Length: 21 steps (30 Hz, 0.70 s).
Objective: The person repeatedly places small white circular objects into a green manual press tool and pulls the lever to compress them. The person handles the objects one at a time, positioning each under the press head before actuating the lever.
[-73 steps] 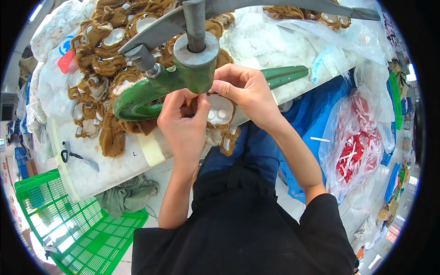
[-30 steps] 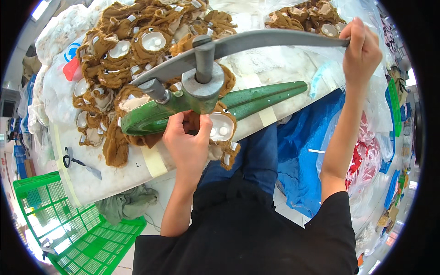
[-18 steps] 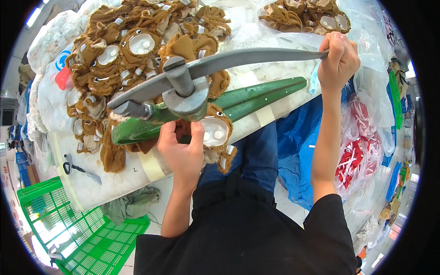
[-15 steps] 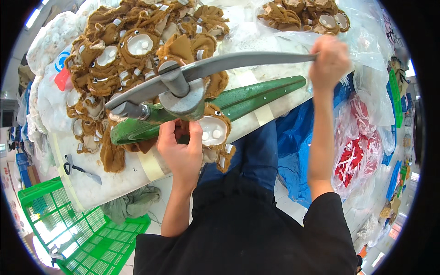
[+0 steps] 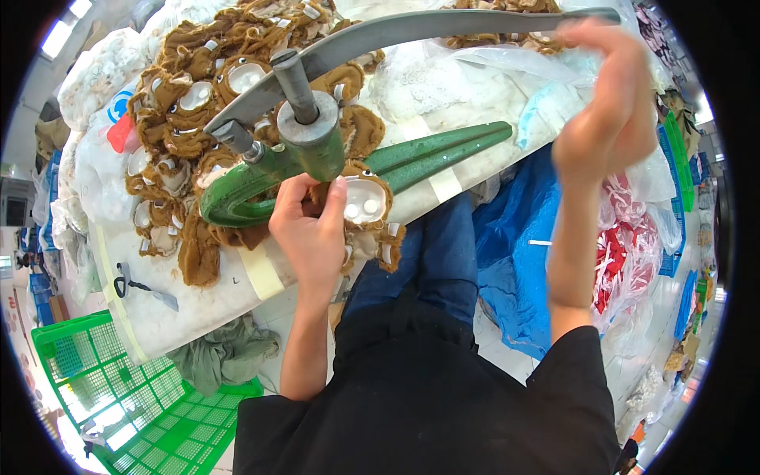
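A green hand press (image 5: 317, 150) with a long grey lever (image 5: 412, 25) stands on the white-topped table. My left hand (image 5: 309, 229) pinches a brown plush animal piece (image 5: 366, 204) just under the press head. That piece has a white oval plastic part with round knobs and a small eye, and its upper portion is hidden by the press. Up at the lever's far right end is my right hand (image 5: 608, 119), blurred, its fingertips close to the handle. Whether they grip or merely touch it does not show.
Many similar brown plush pieces (image 5: 190, 59) lie heaped at the left, with more behind the lever. Clear plastic bags (image 5: 419, 79) lie on the table. A green crate (image 5: 119, 388) stands lower left. Blue sheeting (image 5: 514, 261) and a bag of red material (image 5: 621, 253) are at right.
The lever has swung upward, and my right hand has risen to the right with its hold looking looser. My left hand stays at the press head with the plush piece.
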Available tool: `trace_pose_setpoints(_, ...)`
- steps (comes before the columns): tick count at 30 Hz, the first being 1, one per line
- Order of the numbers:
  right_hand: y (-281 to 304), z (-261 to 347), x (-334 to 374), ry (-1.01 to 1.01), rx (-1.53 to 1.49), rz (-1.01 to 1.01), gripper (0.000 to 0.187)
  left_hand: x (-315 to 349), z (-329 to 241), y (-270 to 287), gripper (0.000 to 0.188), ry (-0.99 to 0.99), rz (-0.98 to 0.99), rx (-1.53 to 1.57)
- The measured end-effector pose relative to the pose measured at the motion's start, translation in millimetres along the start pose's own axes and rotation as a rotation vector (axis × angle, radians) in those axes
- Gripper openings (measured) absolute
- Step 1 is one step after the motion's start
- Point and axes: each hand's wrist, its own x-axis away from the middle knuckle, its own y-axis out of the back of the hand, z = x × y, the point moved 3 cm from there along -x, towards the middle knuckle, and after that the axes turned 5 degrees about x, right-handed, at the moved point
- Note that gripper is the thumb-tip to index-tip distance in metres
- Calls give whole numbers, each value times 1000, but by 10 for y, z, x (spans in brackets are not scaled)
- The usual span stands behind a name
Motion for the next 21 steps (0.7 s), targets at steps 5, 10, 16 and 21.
trace_pose_setpoints(5, -660, 849, 924, -607, -524, 560, 18, 27, -23, 189, 11, -174, -154, -44)
trace_pose_setpoints(10, -996, 1127, 1355, -1032, -972, 582, 32, -4, -185, 225, 14, -210, -116, -304)
trace_pose_setpoints(16, -1022, 1115, 1348, -1066, -912, 629, 25, 15, -100, 148, 15, -247, -75, -328)
trace_pose_setpoints(21, -1097, 1071, 1341, -1115, -937, 614, 16, 12, -86, 135, 18, -98, -78, -224)
